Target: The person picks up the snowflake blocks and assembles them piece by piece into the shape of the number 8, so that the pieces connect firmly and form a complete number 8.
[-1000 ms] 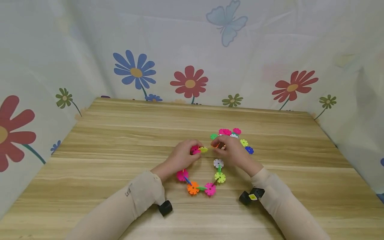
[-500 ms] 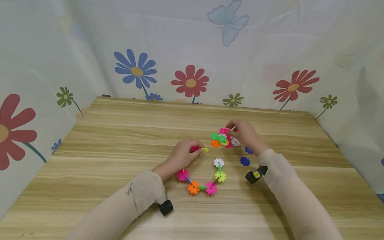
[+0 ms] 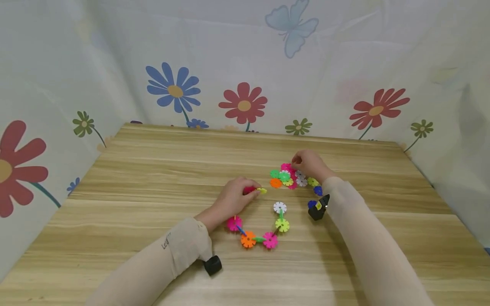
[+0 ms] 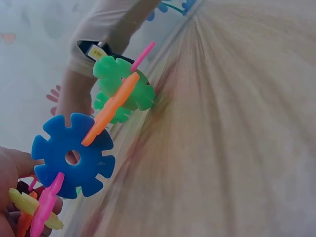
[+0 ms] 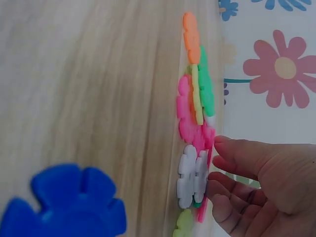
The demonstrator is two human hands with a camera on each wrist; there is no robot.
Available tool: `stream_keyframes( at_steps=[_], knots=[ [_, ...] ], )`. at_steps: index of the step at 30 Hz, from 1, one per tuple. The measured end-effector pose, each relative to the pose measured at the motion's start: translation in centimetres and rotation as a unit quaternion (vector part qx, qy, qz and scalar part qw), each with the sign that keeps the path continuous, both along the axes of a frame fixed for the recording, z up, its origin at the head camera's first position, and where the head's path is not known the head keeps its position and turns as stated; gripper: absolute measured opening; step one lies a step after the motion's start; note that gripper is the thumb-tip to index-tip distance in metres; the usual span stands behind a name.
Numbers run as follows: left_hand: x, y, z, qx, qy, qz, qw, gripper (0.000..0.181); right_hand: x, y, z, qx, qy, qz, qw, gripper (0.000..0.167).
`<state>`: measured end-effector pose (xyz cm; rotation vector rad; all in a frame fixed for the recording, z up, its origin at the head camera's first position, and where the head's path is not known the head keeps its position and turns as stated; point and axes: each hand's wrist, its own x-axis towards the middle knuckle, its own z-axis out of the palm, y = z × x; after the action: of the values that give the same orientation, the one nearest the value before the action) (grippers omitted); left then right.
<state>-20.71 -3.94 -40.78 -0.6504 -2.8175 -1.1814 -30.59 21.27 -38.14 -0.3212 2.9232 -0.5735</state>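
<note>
In the head view my left hand [image 3: 233, 197] pinches the upper left end of a chain of notched plastic snowflake discs [image 3: 248, 239]. A yellow disc [image 3: 262, 191] sticks out past its fingertips, beside a pink one. Up close in the left wrist view, a blue disc [image 4: 74, 155] and an orange disc [image 4: 111, 108] of the chain stand linked edge to edge. My right hand [image 3: 311, 164] is over the right side of a loose disc pile [image 3: 275, 183]. Its thumb and fingers are bent and apart, beside pink and white discs [image 5: 186, 177]; no disc is clearly gripped.
Two dark blue discs [image 3: 318, 190] and a yellow-green disc [image 3: 312, 182] lie right of the pile, under the right forearm. The chain's other end, a white disc [image 3: 280, 207], lies on the wooden table [image 3: 172, 161]. A flower-printed curtain [image 3: 214, 51] stands behind.
My right hand has moved from near the left hand, where an orange disc was by its fingers, back and right to the pile. The orange disc now lies at the pile. The left hand stays put.
</note>
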Motion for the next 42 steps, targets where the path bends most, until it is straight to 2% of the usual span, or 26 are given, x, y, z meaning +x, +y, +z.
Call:
stream_keyframes(
  at_steps=[12,17,22,26,29,34,42],
  knots=[
    [0.1,0.0,0.0,0.009,0.005,0.004,0.9999,0.018,-0.3,-0.3,0.0,-0.016,-0.042,-0.009,0.9989,0.03],
    [0.1,0.0,-0.1,0.009,0.005,0.009,0.9999,0.018,-0.4,-0.2,-0.1,-0.019,-0.041,-0.011,0.9989,0.03],
    [0.1,-0.1,-0.1,0.011,0.004,0.01,0.9999,0.016,-0.4,0.1,-0.3,-0.054,-0.031,-0.023,0.9978,0.026],
    [0.1,-0.1,-0.1,0.013,0.004,0.01,0.9999,0.016,0.0,0.3,0.0,-0.101,-0.03,-0.041,0.9936,0.022],
    [0.1,-0.1,-0.2,0.015,0.006,0.01,0.9998,0.016,0.4,0.3,0.4,-0.145,-0.042,-0.055,0.987,0.023],
    [0.0,0.0,-0.2,0.017,0.008,0.013,0.9997,0.016,1.3,0.0,0.9,-0.196,-0.051,-0.057,0.9776,0.024],
    [0.1,0.0,-0.2,0.019,0.006,0.013,0.9997,0.017,3.3,-0.2,1.5,-0.209,-0.017,-0.019,0.9776,0.021]
  ],
)
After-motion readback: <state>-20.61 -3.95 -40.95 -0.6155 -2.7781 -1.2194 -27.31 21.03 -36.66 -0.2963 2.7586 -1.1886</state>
